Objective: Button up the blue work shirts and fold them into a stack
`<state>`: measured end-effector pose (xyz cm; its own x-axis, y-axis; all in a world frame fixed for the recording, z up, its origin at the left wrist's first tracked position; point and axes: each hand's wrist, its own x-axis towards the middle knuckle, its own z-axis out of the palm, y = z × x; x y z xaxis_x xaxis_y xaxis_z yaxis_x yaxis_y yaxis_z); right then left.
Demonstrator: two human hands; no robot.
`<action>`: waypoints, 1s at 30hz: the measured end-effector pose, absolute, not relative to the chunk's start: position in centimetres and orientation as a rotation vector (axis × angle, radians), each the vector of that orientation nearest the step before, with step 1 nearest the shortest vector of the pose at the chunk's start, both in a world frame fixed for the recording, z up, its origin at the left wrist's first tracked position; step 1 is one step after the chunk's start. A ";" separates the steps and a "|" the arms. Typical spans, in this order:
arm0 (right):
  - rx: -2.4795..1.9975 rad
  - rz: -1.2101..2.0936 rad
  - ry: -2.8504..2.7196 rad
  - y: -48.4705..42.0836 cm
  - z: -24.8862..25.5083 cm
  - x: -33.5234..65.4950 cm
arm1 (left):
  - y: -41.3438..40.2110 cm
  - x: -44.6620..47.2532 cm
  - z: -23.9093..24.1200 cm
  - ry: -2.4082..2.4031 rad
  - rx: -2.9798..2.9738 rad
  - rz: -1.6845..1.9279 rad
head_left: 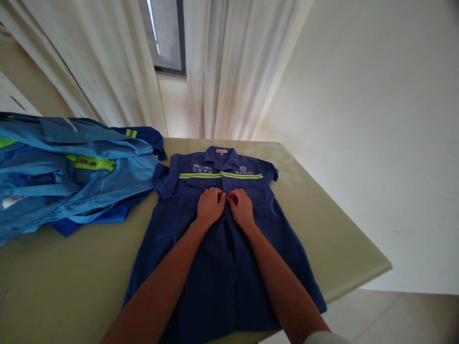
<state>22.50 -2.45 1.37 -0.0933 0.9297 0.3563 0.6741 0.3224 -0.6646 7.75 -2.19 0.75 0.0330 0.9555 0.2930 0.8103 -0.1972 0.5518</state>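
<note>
A navy short-sleeved work shirt point(265, 267) lies face up and spread out, its collar pointing away from me. A yellow-green reflective stripe point(201, 176) crosses its chest above two flap pockets. My left hand point(211, 205) pinches the front placket at the middle of the chest. Close beside it, my right hand point(241, 206) pinches the placket's other edge, and the fingertips of both hands almost meet. Any button between them is hidden by the fingers. Below the hands the shirt front gapes open a little.
On the left lies a heap of blue work clothes point(118, 179) with reflective strips, close to the shirt's left sleeve. The pale green table point(322, 229) has a corner at the right. Curtains point(236, 71), a narrow window point(167, 38) and a white wall point(376, 119) stand behind.
</note>
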 end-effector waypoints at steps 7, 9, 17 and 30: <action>-1.333 0.534 -1.734 -2.2 1.5 22.4 | -1.9 7.7 1.6 1.834 1.972 0.820; -1.368 0.641 -1.649 -1.8 1.3 22.6 | -2.0 7.8 1.8 1.849 1.953 0.802; -1.505 1.096 -1.277 -0.4 1.1 23.0 | -2.1 7.4 1.5 1.705 2.114 0.839; -1.479 1.347 -1.118 0.0 2.0 23.2 | -3.1 8.1 1.7 1.751 2.328 0.941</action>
<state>23.21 -0.04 1.96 0.0311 0.9641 -0.2636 0.0814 -0.2653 -0.9607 8.09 -3.11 1.67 0.1581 0.8931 0.4212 0.8439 -0.3437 0.4120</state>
